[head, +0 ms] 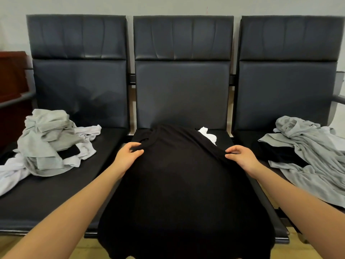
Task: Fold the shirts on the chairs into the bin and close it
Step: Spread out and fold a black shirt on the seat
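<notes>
We pinch the black shirt (179, 184) on the middle chair (182, 94) with our left hand (128, 153) and right hand (240, 156); grey shirts (48, 143) lie alongside.

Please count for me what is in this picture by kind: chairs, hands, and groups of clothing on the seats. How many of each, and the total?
Chairs: 3 (left, middle, right)
Hands: 2 (left, right), both pinching the black shirt
Clothing groups: 3 (left pile, black shirt, right pile)
Total: 8
</notes>
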